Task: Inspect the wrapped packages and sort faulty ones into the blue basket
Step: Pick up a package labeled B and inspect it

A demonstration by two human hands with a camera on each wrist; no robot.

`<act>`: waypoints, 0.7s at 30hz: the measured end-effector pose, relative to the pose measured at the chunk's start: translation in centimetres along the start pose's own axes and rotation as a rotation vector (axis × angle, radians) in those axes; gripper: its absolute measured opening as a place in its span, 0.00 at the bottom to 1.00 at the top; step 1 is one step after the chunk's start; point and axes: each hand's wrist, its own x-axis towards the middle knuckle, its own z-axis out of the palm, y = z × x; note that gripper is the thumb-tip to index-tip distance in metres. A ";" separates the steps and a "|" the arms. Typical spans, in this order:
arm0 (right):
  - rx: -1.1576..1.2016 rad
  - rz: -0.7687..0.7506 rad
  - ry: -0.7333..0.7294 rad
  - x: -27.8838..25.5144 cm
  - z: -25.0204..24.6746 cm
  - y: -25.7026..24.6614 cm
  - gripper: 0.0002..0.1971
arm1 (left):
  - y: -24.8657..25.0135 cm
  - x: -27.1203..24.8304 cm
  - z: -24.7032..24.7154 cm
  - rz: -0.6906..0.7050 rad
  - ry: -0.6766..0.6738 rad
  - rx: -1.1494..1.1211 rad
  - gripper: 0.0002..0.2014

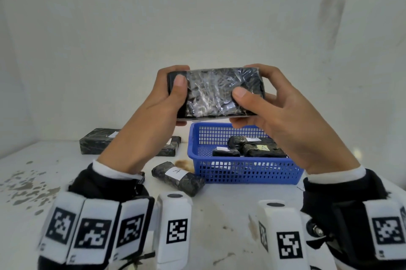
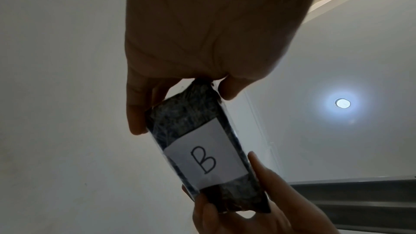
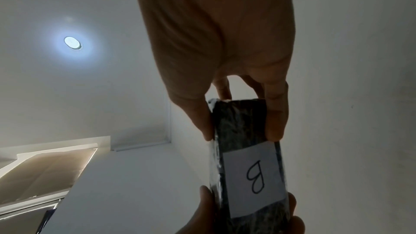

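Blue basket [image 1: 197, 151] holding wrapped packages [image 1: 254, 148], hands [image 1: 274, 102] gripping another [image 1: 215, 93]

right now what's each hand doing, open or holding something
Left hand: grips the left end of the wrapped package.
Right hand: grips the right end of the same package.

A plain room: bare white walls [image 1: 197, 16], stained white table [image 1: 33, 181] (recessed ceiling light [image 2: 342, 103]).
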 end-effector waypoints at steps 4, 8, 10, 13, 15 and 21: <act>0.040 0.009 -0.011 0.0 -0.2 0.0 0.23 | -0.2 0.2 -0.4 -0.005 -0.019 -0.034 0.09; 0.080 0.022 -0.003 -0.2 0.0 -0.5 0.13 | -0.2 0.3 -0.6 -0.008 -0.036 -0.050 0.13; 0.097 0.028 0.008 -0.3 0.1 -0.7 0.09 | -0.2 0.3 -0.5 -0.011 -0.041 -0.062 0.13; 0.056 0.026 0.014 -0.5 0.4 -0.9 0.11 | -0.3 0.2 -0.3 -0.007 -0.029 -0.040 0.13; 0.011 0.015 0.024 -0.5 0.5 -0.8 0.13 | -0.4 0.1 0.0 -0.001 -0.044 -0.046 0.12; -0.055 -0.030 0.054 -0.4 0.4 -0.5 0.19 | -0.1 -0.2 0.6 -0.004 -0.046 -0.095 0.19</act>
